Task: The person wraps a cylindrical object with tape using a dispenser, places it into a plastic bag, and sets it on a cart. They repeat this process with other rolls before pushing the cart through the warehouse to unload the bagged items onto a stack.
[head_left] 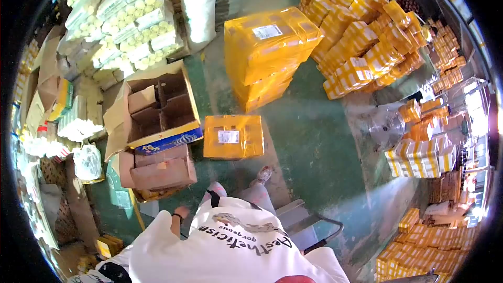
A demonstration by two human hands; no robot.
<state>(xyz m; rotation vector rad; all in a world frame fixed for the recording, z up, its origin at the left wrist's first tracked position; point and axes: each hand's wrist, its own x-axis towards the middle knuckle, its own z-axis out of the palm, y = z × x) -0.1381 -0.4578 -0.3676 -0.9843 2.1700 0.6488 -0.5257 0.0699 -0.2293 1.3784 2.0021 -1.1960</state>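
Observation:
My left hand [182, 211] hangs low beside my white shirt, with a dark band at its wrist. Its fingers are too small and unclear to make out, and nothing shows in it. It is nearest to a closed brown carton [163, 174]. My right hand is out of sight; only the white right sleeve shows at the bottom. In front of my feet a yellow-taped box [233, 137] with a white label lies on the green floor. Left of it stands an open blue-and-yellow carton [166, 141] with cardboard dividers inside.
Beyond the single box rises a tall yellow-taped stack [262, 57]. White sacks [198, 8] and bagged goods [131, 15] fill the back left. Many yellow-and-white boxes [348, 76] are piled at right. A metal-framed cart [301, 220] is close beside my legs.

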